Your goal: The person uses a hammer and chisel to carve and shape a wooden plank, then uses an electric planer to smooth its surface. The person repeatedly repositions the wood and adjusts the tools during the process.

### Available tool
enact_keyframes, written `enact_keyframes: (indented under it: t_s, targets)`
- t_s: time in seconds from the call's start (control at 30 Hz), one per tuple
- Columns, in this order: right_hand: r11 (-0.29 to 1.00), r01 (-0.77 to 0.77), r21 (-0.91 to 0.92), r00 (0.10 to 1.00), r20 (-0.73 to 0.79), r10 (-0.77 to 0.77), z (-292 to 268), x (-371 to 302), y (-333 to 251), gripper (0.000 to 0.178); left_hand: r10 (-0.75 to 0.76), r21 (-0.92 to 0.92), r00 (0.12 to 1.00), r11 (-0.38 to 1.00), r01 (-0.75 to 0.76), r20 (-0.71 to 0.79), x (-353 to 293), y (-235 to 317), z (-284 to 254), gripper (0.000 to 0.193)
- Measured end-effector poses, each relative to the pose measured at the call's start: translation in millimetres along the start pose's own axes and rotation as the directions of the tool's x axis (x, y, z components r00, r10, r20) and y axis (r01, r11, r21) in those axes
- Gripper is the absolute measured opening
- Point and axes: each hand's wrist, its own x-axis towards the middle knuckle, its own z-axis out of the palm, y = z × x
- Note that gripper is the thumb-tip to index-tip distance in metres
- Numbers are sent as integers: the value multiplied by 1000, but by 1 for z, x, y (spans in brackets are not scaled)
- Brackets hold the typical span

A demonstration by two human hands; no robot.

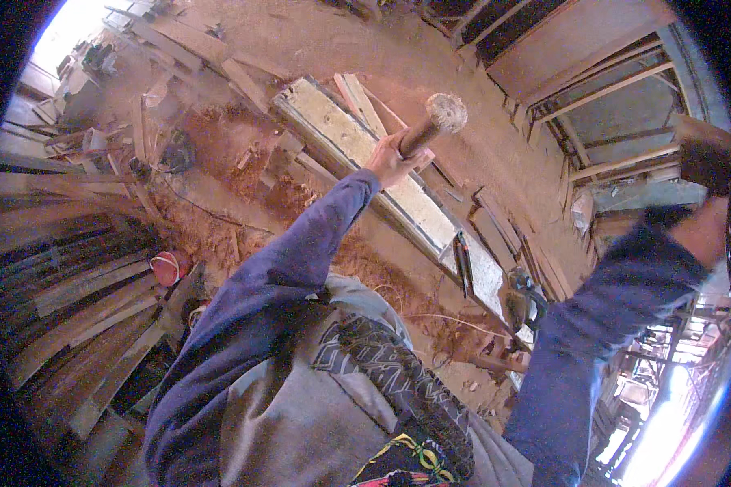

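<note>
My left hand (392,165) is closed round the thick wooden handle of a chisel (424,134). The handle's frayed, mushroomed butt points up, and its blade is hidden below my fist. Beneath this hand lies a long pale timber beam (329,122), running from upper left to lower right. At the far right, my right hand (704,231) is raised, blurred and close to the picture's rim. It grips what looks like a wooden mallet (707,154), whose brown blocky head shows above the hand. Mallet and chisel are well apart.
Dark slim tools (464,264) lie across the beam, and a power tool (529,300) sits near its lower right end. Stacked boards (97,300) fill the left, beside a red container (169,267). Reddish sawdust and offcuts cover the ground. Wooden frames (617,105) stand upper right.
</note>
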Motion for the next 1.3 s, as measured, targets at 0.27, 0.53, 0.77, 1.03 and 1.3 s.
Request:
enact_keyframes:
  t_s: [0.27, 0.53, 0.77, 1.03, 1.3]
  targets:
    - [891, -298, -343, 545, 705, 454, 50, -171, 17, 43, -54, -166, 998, 985, 55, 12, 0, -5, 1, 28]
    - [210, -978, 17, 183, 568, 803, 113, -358, 42, 34, -62, -14, 968, 998, 60, -242, 4, 35, 17, 33]
    - [128, -984, -127, 95, 233, 968, 176, -502, 70, 31, -247, -88, 934, 969, 232, -258, 7, 50, 10, 28]
    - [187, -982, -25, 187, -6, 982, 204, -557, 74, 35, -425, -474, 740, 865, 163, -521, 34, -12, -63, 15]
    - [205, -962, -183, 234, -160, 959, 214, -538, 65, 39, -633, -641, 522, 742, 198, -571, 48, -89, -122, 13]
